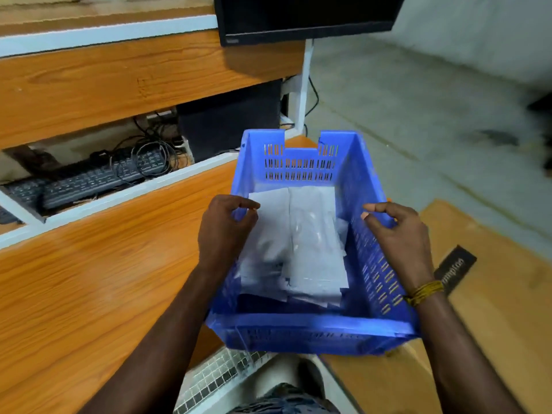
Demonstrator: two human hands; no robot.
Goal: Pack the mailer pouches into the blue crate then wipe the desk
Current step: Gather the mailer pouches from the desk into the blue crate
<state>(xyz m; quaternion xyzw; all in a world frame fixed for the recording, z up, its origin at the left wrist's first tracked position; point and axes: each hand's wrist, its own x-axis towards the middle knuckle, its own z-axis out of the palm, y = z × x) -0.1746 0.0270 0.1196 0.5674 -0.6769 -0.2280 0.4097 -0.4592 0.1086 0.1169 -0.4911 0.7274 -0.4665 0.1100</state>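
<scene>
Blue slotted plastic crate (301,162) sits at the wooden desk (89,264) edge with the white plastic mailer pouches (310,234) already piled inside. Left hand (224,228) and right hand (400,231) each curl over a side rim, so I'd lift evenly, keep it level, then park it clear before wiping.

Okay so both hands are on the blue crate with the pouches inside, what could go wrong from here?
1. The blue crate hangs past the desk edge, so it could tip if the left hand and right hand loosen their grip on its side rims.
2. The mailer pouches lie loosely heaped, so a tilt might slide them out.
3. Lowering it may catch the cardboard box beside it.
</scene>
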